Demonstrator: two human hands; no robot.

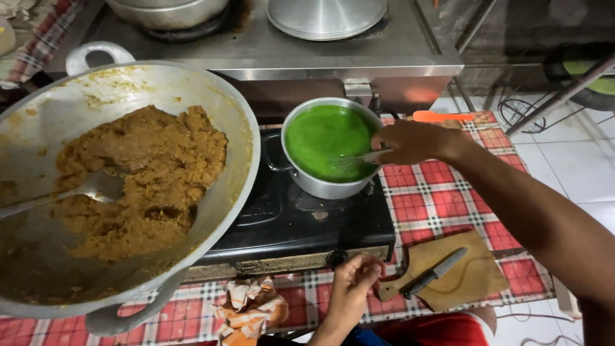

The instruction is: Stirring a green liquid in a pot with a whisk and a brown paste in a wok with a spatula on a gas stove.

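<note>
One small steel pot [320, 186] of bright green liquid [323, 138] stands on a black two-burner stove [307, 224]; on the stove's other burner sits one big wok [237, 115] of brown mash with one metal spoon [96, 189] lying in it. The right hand [410, 141] is closed around the handle of one wire whisk [355, 160], whose head dips into the green liquid at the pot's right side. The whisk's long axis runs nearly level, handle to the right, wires pointing left. The left hand [352, 285] rests its curled fingers at the stove knob [336, 258] on the front edge; whether it grips the knob is hard to tell.

The counter [442, 198] wears a red checked cloth. On it lie one wooden cutting board [461, 282] bearing one knife [435, 272], and one crumpled orange rag [250, 307]. Behind stands a steel cooker [288, 51]; the floor is pale tile [564, 166].
</note>
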